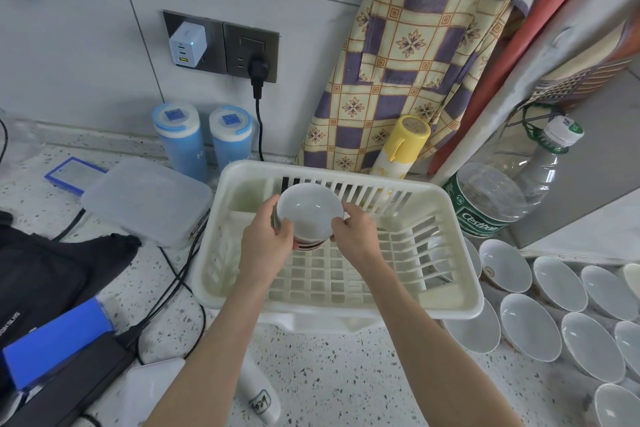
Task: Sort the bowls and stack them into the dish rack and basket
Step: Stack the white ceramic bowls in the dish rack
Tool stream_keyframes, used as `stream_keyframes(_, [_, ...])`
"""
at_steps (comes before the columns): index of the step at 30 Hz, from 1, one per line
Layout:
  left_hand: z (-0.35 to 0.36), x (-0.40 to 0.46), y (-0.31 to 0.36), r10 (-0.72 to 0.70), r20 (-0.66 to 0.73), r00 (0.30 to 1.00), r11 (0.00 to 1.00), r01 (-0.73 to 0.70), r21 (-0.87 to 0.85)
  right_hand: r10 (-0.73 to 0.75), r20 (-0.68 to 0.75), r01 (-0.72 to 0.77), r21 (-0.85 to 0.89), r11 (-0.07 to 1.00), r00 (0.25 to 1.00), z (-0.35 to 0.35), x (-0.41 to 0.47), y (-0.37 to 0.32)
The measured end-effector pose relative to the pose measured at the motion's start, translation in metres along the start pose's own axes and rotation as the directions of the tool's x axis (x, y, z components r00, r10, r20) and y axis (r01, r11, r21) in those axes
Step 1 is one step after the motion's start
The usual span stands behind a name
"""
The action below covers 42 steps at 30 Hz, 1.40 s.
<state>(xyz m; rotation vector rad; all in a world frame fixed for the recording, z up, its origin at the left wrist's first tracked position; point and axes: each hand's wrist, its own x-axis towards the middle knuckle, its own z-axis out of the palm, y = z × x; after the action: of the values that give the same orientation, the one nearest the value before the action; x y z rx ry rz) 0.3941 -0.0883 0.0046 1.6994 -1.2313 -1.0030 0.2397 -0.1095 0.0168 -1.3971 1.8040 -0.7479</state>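
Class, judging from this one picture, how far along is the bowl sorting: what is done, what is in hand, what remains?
Done: little; the dish rack shows no settled bowls, though one pale shape at its right side is unclear. In hand: the left hand and right hand grip a small stack of bowls over the rack. Left: many loose bowls lie on the counter to the right.

Wall: charger (187,47), black plug (258,70) | Counter: two blue canisters (180,140), lidded plastic box (147,201), yellow-capped spray can (401,146), water bottle (498,198)

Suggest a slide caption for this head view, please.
Both hands hold stacked bowls over the dish rack.
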Motion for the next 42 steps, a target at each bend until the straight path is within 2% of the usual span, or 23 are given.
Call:
stream_keyframes(3, [0.0, 0.001, -0.002, -0.025, 0.012, 1.0, 0.999, 0.025, 0.03, 0.012, -0.003, -0.012, -0.055, 0.998, 1.0, 0.002, 0.001, -0.001])
stream_keyframes(11, [0.002, 0.0, -0.003, 0.01, 0.033, 0.999, 0.994, -0.013, 0.109, 0.015, -0.01, -0.017, -0.203, 0.979, 1.0, 0.008, 0.005, 0.001])
stream_keyframes(20, [0.003, 0.002, -0.005, 0.029, 0.031, 0.999, 0.981, -0.034, 0.191, 0.036, 0.005, -0.035, -0.19, 0.981, 0.999, 0.006, 0.0, 0.0])
stream_keyframes(24, [0.002, -0.002, -0.002, 0.044, -0.012, 0.999, 0.99, -0.042, 0.133, 0.039, 0.034, -0.032, -0.185, 0.982, 0.999, -0.003, -0.01, -0.003])
stream_keyframes(26, [-0.001, -0.009, 0.005, 0.065, -0.056, 0.996, 0.996, -0.061, 0.072, 0.037, 0.008, -0.036, -0.134, 0.99, 0.999, -0.015, -0.023, 0.0])
stream_keyframes(31, [0.003, -0.052, 0.04, 0.195, -0.097, 0.976, 0.964, -0.209, -0.163, -0.025, -0.128, 0.045, 0.154, 0.987, 0.991, -0.063, -0.075, 0.028])
stream_keyframes(34, [0.018, -0.09, 0.063, 0.227, -0.004, 0.974, 0.921, -0.216, -0.323, 0.001, -0.203, 0.061, 0.298, 0.953, 0.979, -0.093, -0.107, 0.051])
stream_keyframes(36, [0.036, -0.116, 0.072, 0.251, 0.072, 0.965, 0.907, -0.209, -0.366, 0.031, -0.243, 0.061, 0.358, 0.932, 0.969, -0.116, -0.123, 0.067])
stream_keyframes(39, [0.073, -0.153, 0.076, 0.244, 0.218, 0.945, 0.921, -0.156, -0.356, 0.092, -0.305, 0.043, 0.409, 0.912, 0.948, -0.152, -0.137, 0.093])
stream_keyframes(42, [0.118, -0.182, 0.071, 0.164, 0.386, 0.908, 0.956, -0.049, -0.289, 0.266, -0.318, -0.053, 0.547, 0.836, 0.91, -0.182, -0.146, 0.127])
